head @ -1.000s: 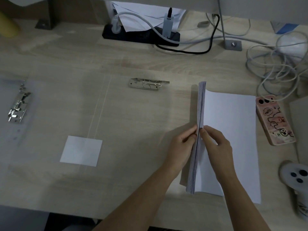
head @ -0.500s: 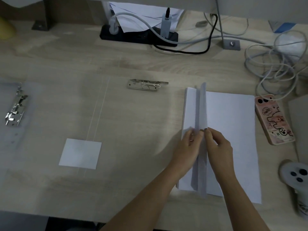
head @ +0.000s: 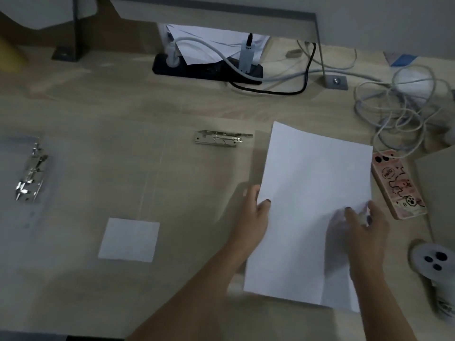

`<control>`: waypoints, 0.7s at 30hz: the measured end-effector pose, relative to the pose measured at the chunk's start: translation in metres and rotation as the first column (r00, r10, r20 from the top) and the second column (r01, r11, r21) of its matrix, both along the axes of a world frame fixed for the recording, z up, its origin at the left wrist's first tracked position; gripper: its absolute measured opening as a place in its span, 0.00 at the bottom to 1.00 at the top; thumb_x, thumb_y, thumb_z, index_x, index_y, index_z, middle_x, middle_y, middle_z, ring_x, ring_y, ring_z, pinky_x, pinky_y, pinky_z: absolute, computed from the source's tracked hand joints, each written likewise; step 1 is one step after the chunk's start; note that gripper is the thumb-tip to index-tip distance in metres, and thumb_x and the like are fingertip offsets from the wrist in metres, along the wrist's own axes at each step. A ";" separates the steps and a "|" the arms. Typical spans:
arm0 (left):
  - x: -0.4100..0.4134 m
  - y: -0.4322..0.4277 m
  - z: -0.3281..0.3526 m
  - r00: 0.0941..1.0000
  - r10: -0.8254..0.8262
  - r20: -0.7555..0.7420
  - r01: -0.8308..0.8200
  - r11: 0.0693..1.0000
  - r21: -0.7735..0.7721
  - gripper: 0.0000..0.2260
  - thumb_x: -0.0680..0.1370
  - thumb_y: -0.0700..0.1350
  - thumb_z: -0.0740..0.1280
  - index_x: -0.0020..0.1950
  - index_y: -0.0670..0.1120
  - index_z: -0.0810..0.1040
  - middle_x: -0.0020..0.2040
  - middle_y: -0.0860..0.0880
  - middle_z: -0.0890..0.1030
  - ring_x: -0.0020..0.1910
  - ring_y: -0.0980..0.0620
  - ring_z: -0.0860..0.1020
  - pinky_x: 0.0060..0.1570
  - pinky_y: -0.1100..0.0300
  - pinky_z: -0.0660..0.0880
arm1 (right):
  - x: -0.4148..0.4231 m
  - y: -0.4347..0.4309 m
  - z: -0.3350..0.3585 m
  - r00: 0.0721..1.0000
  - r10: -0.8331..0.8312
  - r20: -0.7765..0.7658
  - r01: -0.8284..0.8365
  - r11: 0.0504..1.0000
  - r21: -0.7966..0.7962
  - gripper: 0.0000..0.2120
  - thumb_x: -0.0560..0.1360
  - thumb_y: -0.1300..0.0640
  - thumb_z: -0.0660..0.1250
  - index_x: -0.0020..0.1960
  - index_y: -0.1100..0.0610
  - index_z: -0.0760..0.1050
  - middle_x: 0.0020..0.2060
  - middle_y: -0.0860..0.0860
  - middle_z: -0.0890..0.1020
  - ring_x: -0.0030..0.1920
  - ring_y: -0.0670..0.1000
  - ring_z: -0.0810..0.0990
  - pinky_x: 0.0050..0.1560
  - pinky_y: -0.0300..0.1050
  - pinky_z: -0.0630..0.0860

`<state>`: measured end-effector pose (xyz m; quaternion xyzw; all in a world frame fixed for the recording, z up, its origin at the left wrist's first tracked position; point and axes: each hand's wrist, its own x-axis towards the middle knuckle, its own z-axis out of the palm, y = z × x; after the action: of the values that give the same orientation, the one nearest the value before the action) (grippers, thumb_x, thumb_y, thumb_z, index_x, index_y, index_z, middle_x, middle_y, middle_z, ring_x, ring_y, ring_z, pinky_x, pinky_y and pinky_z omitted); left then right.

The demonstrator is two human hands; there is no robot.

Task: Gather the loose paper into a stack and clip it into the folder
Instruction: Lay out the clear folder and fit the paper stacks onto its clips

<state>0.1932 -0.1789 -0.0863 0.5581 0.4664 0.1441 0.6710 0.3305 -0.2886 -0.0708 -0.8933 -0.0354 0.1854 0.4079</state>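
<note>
Wooden desk, seen from above. A clear folder lies open and flat on it, just left of the paper stack, its right edge running under the stack's left side. The paper stack is on the desk right of centre, long side running away from the viewer; its far left corner curves slightly, and a lower sheet shows past its near right corner. Tangled cables lie beyond the stack to the right; a black power strip lies beyond it to the left. Left hand: grasps the stack's left edge, thumb on top. Right hand: on the stack's right edge, blurred, so whether it grips or only presses cannot be told. Phone: just right of the stack. White controller: further right, nearer the viewer. White card: well left of the stack, on the folder. Metal clip: left of the stack's far end.
</note>
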 end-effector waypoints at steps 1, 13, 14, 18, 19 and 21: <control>-0.014 0.006 0.002 1.000 0.006 0.025 -0.006 1.000 0.002 0.10 0.79 0.38 0.57 0.59 0.46 0.70 0.57 0.48 0.78 0.52 0.51 0.77 0.52 0.58 0.72 | -0.004 0.002 0.002 0.998 -0.019 -0.064 0.020 1.000 0.014 0.24 0.77 0.53 0.62 0.72 0.54 0.62 0.70 0.55 0.68 0.68 0.57 0.68 0.65 0.56 0.67; -0.162 0.056 -0.013 0.965 0.222 -0.140 -0.229 0.973 -0.035 0.11 0.80 0.41 0.59 0.61 0.45 0.68 0.57 0.46 0.77 0.56 0.48 0.76 0.60 0.52 0.72 | -0.120 0.070 -0.013 0.935 0.135 -0.329 -0.096 0.987 0.130 0.08 0.77 0.58 0.62 0.41 0.61 0.74 0.35 0.56 0.70 0.37 0.52 0.68 0.36 0.44 0.63; -0.166 0.061 -0.015 0.963 0.216 -0.164 -0.222 0.975 -0.020 0.09 0.80 0.40 0.58 0.59 0.46 0.68 0.54 0.48 0.77 0.53 0.50 0.77 0.57 0.57 0.72 | -0.123 0.075 -0.017 0.932 0.127 -0.338 -0.092 0.989 0.119 0.08 0.77 0.58 0.62 0.41 0.61 0.74 0.35 0.55 0.70 0.38 0.52 0.68 0.36 0.44 0.63; -0.169 0.077 -0.023 0.934 0.175 -0.313 -0.162 0.985 0.067 0.02 0.79 0.41 0.59 0.51 0.47 0.70 0.41 0.53 0.75 0.37 0.57 0.73 0.34 0.69 0.68 | -0.127 0.086 -0.027 0.938 0.108 -0.329 -0.084 0.993 0.086 0.06 0.77 0.58 0.63 0.44 0.58 0.76 0.36 0.53 0.74 0.38 0.52 0.71 0.37 0.43 0.67; -0.169 0.081 -0.024 0.920 0.162 -0.356 -0.138 0.986 0.093 0.02 0.79 0.43 0.59 0.48 0.47 0.70 0.37 0.53 0.74 0.34 0.56 0.72 0.34 0.65 0.66 | -0.126 0.088 -0.029 0.938 0.105 -0.329 -0.083 0.993 0.080 0.06 0.77 0.58 0.62 0.44 0.58 0.76 0.37 0.54 0.75 0.39 0.53 0.71 0.38 0.44 0.67; -0.170 0.086 -0.025 0.877 0.153 -0.456 -0.090 0.983 0.158 0.08 0.79 0.47 0.59 0.42 0.47 0.69 0.32 0.53 0.71 0.31 0.55 0.69 0.33 0.59 0.64 | -0.125 0.088 -0.031 0.937 0.097 -0.335 -0.078 0.995 0.069 0.07 0.77 0.57 0.62 0.43 0.58 0.76 0.37 0.54 0.74 0.40 0.54 0.72 0.42 0.45 0.68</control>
<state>0.0232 -0.0929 -0.1113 0.5890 0.6375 0.0782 0.4906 0.2057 -0.2002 -0.1016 -0.8343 -0.0094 0.3529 0.4234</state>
